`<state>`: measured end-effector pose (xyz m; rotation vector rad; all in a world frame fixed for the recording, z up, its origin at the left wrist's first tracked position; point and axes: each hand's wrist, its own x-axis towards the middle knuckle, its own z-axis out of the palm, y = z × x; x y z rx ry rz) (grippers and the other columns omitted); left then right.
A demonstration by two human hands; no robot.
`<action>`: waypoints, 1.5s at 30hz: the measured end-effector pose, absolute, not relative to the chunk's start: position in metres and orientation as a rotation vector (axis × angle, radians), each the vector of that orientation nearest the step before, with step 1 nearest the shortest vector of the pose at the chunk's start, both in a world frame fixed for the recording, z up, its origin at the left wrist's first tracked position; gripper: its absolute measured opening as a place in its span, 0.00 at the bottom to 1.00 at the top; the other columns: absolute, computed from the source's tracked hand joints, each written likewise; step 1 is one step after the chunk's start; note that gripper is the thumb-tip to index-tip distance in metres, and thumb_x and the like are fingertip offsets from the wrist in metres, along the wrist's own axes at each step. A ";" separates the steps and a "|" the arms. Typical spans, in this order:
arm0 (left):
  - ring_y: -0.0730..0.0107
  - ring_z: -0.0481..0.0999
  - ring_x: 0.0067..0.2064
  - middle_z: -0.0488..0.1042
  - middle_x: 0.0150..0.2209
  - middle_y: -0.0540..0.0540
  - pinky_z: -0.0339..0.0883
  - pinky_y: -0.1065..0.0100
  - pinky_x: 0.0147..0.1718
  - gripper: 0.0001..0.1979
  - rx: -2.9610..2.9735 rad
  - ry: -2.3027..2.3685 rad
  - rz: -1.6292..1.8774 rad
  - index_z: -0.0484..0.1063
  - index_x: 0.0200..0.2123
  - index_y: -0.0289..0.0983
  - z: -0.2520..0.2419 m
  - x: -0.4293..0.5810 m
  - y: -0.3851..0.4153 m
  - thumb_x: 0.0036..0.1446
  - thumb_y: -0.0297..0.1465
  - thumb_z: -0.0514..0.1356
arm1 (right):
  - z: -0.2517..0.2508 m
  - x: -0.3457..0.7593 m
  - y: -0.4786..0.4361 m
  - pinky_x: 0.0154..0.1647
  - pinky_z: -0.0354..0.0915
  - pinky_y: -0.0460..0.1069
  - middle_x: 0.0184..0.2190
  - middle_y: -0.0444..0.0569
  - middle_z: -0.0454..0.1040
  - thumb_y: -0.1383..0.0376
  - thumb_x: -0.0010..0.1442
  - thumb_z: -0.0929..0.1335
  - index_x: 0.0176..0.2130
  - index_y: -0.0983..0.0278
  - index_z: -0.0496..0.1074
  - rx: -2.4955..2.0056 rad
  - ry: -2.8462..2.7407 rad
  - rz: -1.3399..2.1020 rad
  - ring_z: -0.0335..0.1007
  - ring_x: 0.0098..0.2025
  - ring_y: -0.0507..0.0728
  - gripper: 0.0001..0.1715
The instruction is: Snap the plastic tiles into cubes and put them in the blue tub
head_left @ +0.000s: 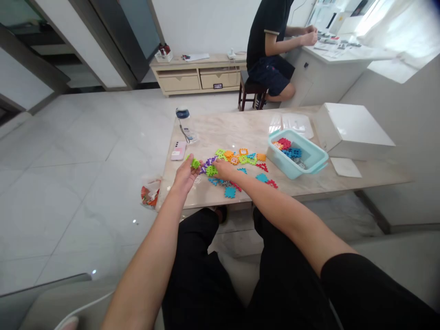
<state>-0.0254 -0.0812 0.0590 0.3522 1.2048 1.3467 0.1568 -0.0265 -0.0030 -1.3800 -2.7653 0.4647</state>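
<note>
My left hand (185,173) is closed on a lime-green interlocking plastic tile (195,163), held just above the table's left part. Close beside it, my right hand (222,168) reaches into the spread of tiles, over purple tiles (208,163) and a green tile (211,171). Its fingertips are too small and partly hidden to show whether they grip a piece. Around the hands lie orange tiles (234,159), a blue square tile (230,192) and a red triangular tile (261,167), all flat on the table.
A light-blue bin (311,158) holds more tiles on the marble-look table (237,128). A water bottle (185,126) and a pink phone (178,151) stand and lie at the left. A white box (354,126) sits right. Another person (268,46) sits at a far desk.
</note>
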 end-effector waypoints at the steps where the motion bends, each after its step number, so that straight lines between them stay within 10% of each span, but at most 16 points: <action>1: 0.70 0.85 0.37 0.83 0.35 0.43 0.78 0.75 0.36 0.13 0.333 1.187 1.343 0.73 0.39 0.35 0.059 -0.026 -0.081 0.67 0.38 0.70 | -0.007 0.153 -0.026 0.66 0.69 0.56 0.62 0.67 0.72 0.63 0.68 0.73 0.64 0.72 0.71 -1.380 -2.762 0.461 0.73 0.62 0.65 0.29; 21: 0.65 0.87 0.43 0.84 0.45 0.37 0.82 0.72 0.40 0.16 0.568 0.891 0.842 0.76 0.55 0.31 0.085 0.017 -0.085 0.76 0.36 0.56 | 0.063 0.260 -0.044 0.60 0.74 0.54 0.59 0.54 0.76 0.67 0.64 0.73 0.61 0.63 0.74 -0.775 -2.011 0.773 0.76 0.55 0.58 0.27; 45: 0.58 0.88 0.45 0.85 0.51 0.34 0.81 0.67 0.45 0.19 0.872 0.906 0.689 0.82 0.51 0.32 0.078 0.057 -0.083 0.62 0.38 0.73 | 0.077 0.311 -0.080 0.76 0.64 0.66 0.71 0.60 0.67 0.66 0.63 0.76 0.73 0.63 0.65 -0.950 -2.355 0.644 0.65 0.73 0.68 0.43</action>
